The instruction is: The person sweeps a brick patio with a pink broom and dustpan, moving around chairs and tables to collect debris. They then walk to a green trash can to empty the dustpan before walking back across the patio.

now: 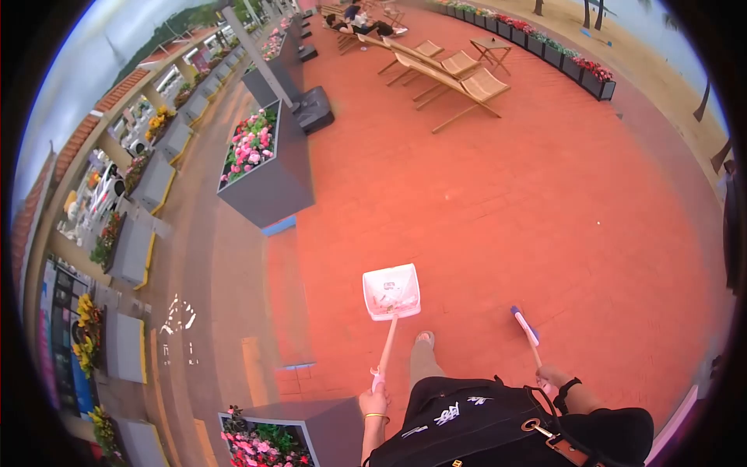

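Note:
My left hand (374, 402) is closed round the pink handle of a long-handled dustpan (391, 291). The pan is pale pink and white, held out in front of me over the red paving, with some small bits of litter inside. In my right hand (553, 378) is the handle of a broom (525, 325), its fingers wrapped round it. The broom's narrow head, white with a purple-blue edge, lies to the right of the dustpan, apart from it. A black bag (467, 424) hangs across my front, between my two hands.
Grey planters with pink flowers stand along the left, one (268, 183) ahead and one (334, 428) close beside me. Wooden loungers (459, 82) and a small table (491, 53) are ahead. People recline farther back. A flower-box row (545, 48) borders the sand. A white speck (598, 223) lies on the paving.

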Available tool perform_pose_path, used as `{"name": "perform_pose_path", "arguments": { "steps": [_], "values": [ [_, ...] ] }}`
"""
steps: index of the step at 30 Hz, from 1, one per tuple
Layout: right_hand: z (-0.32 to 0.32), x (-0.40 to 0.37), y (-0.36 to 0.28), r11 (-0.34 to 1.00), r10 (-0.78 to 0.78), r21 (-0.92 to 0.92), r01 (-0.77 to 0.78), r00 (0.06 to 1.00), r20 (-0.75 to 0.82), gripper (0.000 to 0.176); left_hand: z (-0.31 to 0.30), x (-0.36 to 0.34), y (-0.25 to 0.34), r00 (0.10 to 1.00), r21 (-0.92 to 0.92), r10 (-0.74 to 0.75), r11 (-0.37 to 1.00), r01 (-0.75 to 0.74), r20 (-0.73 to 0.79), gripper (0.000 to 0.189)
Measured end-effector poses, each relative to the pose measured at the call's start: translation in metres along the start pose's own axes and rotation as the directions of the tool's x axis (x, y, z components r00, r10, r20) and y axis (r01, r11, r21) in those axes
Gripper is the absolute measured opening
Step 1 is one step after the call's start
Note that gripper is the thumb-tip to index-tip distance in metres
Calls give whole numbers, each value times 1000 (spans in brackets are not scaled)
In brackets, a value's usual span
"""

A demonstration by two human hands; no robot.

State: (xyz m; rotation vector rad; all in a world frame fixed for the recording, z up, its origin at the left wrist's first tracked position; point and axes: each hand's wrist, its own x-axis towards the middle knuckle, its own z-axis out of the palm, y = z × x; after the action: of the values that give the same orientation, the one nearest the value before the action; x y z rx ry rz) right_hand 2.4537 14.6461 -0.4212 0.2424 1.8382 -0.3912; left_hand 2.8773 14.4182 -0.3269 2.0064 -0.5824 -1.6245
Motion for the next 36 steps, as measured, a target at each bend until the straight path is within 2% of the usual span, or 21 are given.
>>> {"name": "perform_pose_path", "arguments": {
  "steps": [5, 7, 8, 9, 11, 12, 13, 15, 18, 20, 21, 22, 23, 24, 25, 27, 28, 30, 32, 33, 36],
  "values": [
    [33, -9, -86, 940, 9, 339, -40, 996, 94, 6, 44, 69, 76, 996, -22, 16, 1000, -15, 88, 31],
    [55, -19, -137, 671, 66, 741, -15, 997, -40, 8, 64, 100, 113, 993, 27, -7, 1000, 4, 117, 30],
    [56, -12, -149, 531, 21, 848, 2, 1000, -15, 22, 75, 113, 128, 992, 28, 2, 1000, -6, 123, 30],
    [47, 6, -153, 522, 18, 853, 2, 1000, -14, 22, 85, 126, 144, 989, 42, -19, 999, 13, 144, 31],
    [25, 60, -144, 123, 32, 969, -214, 977, 211, 23, 104, 147, 171, 985, 79, -40, 996, 27, 169, 31],
    [41, -1, -183, 56, 12, 985, -164, 987, 163, 19, 118, 158, 184, 986, 137, -44, 990, 22, 160, 31],
    [34, 7, -179, -1, -100, 994, -108, 989, 107, 19, 134, 170, 197, 987, 192, -44, 981, 14, 154, 31],
    [25, 11, -199, -113, -36, 985, -129, 991, 126, 13, 167, 202, 213, 980, 215, -30, 976, -13, 199, 32],
    [2, 64, -202, -214, -82, 975, 61, 993, -80, 1, 235, 251, 231, 961, 289, -22, 955, -62, 277, 32],
    [-12, 57, -257, -460, 111, 887, 35, 994, 18, 4, 286, 289, 246, 904, 279, -151, 960, 37, 400, 28],
    [-21, 134, -244, -584, 109, 806, 97, 993, -40, 6, 318, 291, 269, 894, 337, -179, 941, 33, 412, 27],
    [-25, 74, -297, -652, 162, 745, 139, 986, -42, 12, 344, 287, 293, 889, 379, -205, 925, 38, 410, 27],
    [-30, 87, -311, -694, 214, 703, 156, 977, -6, 16, 371, 287, 315, 866, 432, -220, 902, 4, 450, 27],
    [-39, 119, -331, -725, 252, 669, 163, 967, 37, 20, 397, 290, 338, 836, 457, -249, 890, -2, 489, 24],
    [-40, 167, -326, -643, 214, 747, 168, 976, -35, 26, 422, 296, 357, 810, 471, -279, 882, 4, 515, 24],
    [-40, 185, -332, -735, 64, 638, 232, 959, -276, 12, 469, 323, 384, 764, 487, -300, 873, -21, 571, 26],
    [-43, 190, -342, -736, 82, 633, 239, 960, -268, 12, 493, 329, 397, 770, 520, -307, 853, -39, 560, 28],
    [-56, 189, -378, -747, 205, 645, 160, 979, -6, 25, 538, 330, 417, 753, 530, -268, 839, -124, 601, 29],
    [-70, 183, -386, -798, 173, 584, 146, 985, -10, 20, 594, 328, 440, 708, 505, -272, 852, -138, 652, 27],
    [-83, 122, -424, -817, 182, 547, 183, 982, -57, 16, 621, 325, 451, 666, 477, -269, 866, -149, 695, 27],
    [-119, 141, -442, -816, 269, 534, 221, 963, 12, 9, 712, 317, 473, 730, 473, -174, 851, -226, 661, 23]
  ]
}}
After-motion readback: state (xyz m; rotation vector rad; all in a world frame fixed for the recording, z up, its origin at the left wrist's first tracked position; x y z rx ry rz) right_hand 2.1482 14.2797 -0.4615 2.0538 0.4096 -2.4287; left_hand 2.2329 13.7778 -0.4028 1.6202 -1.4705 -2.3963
